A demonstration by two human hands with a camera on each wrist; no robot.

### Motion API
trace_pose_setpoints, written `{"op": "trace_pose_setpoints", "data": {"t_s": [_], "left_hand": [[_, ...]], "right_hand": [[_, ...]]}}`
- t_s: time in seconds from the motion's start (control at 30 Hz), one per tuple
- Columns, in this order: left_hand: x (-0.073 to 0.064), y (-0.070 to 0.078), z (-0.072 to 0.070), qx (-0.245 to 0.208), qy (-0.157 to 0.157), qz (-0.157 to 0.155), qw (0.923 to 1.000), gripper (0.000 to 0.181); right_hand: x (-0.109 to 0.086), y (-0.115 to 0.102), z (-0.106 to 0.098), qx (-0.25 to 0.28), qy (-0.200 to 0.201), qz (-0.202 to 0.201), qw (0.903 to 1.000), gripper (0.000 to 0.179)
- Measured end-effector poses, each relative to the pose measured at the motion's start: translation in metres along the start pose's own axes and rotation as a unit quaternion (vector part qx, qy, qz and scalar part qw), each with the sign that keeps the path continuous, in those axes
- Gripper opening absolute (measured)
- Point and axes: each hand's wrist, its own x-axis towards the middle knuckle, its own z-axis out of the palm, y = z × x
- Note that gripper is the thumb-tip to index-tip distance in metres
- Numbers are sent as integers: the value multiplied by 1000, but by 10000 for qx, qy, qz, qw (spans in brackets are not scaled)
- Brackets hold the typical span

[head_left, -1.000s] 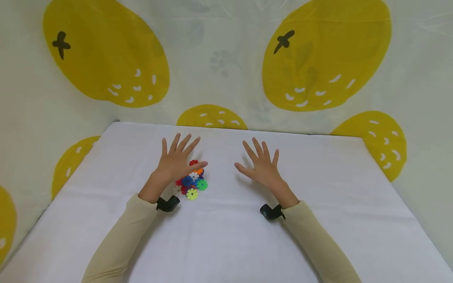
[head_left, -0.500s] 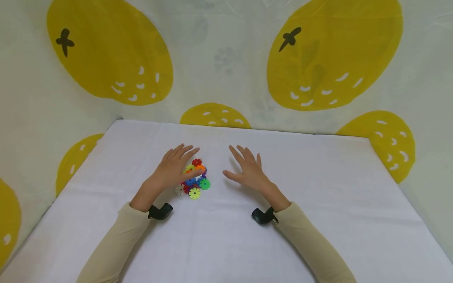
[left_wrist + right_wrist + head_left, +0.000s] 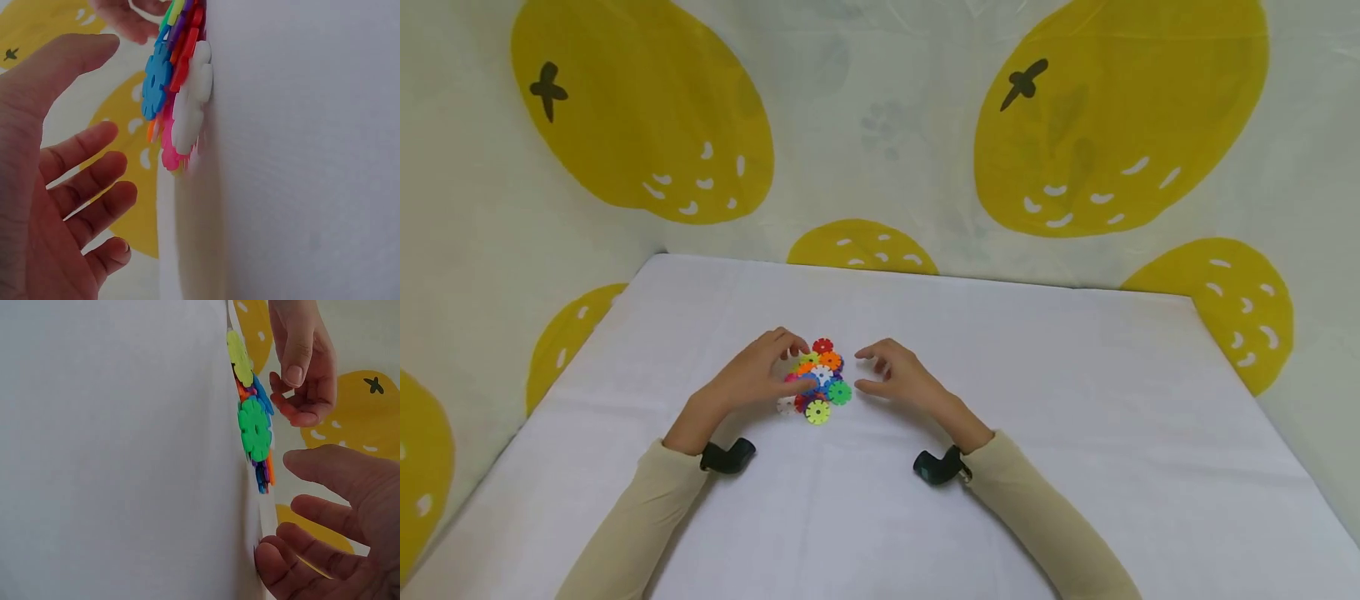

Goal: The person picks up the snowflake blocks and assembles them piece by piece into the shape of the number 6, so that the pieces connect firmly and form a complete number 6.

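Note:
Notched plastic snowflake discs in several colours lie heaped on the white tabletop in the head view. A red disc (image 3: pixel 823 345) is at the far side, a green disc (image 3: pixel 839 392) on the right, a pale yellow disc (image 3: pixel 817 412) nearest me. My left hand (image 3: pixel 748 375) hovers at the heap's left, fingers loosely bent, its thumb in front of some discs. To the right my right hand (image 3: pixel 898 377) has loosely bent fingers and nothing between them. The left wrist view has a white disc (image 3: pixel 195 94) beside a blue disc (image 3: pixel 156 81), both apart from the left fingers.
White cloth covers the table (image 3: pixel 1045 392). A pale curtain (image 3: pixel 880 108) with big yellow fruit prints hangs behind its far edge and along the sides. Each wrist wears a black camera mount, such as the left mount (image 3: pixel 727 457).
Both hands have come down toward the heap, their spread fingers now bent. The right hand has moved left, closer to the discs. The discs keep their arrangement.

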Motion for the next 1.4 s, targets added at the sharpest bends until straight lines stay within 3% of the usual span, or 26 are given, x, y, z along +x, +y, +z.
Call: {"op": "trace_pose_setpoints", "data": {"t_s": [0.13, 0.37, 0.47, 0.9, 1.07, 1.4], "left_hand": [[-1, -7, 3, -395, -97, 84, 9991, 43], [-1, -22, 11, -1188, 133, 975, 9880, 31], [0, -28, 14, -1407, 140, 1086, 9840, 30], [2, -34, 17, -2142, -267, 515, 9751, 24], [2, -35, 16, -2367, -289, 399, 9703, 16], [0, -25, 16, -2552, 42, 412, 9660, 17]], "right_hand": [[2, -3, 6, 151, -217, 37, 9996, 32], [8, -5, 15, -192, -247, -99, 9995, 30], [9, -3, 17, -278, -174, -134, 9994, 28], [9, 12, 15, 947, -293, -197, 9949, 15], [10, 14, 15, 1703, -401, -93, 9845, 16], [11, 7, 17, 2742, -69, 799, 9583, 27]]}}
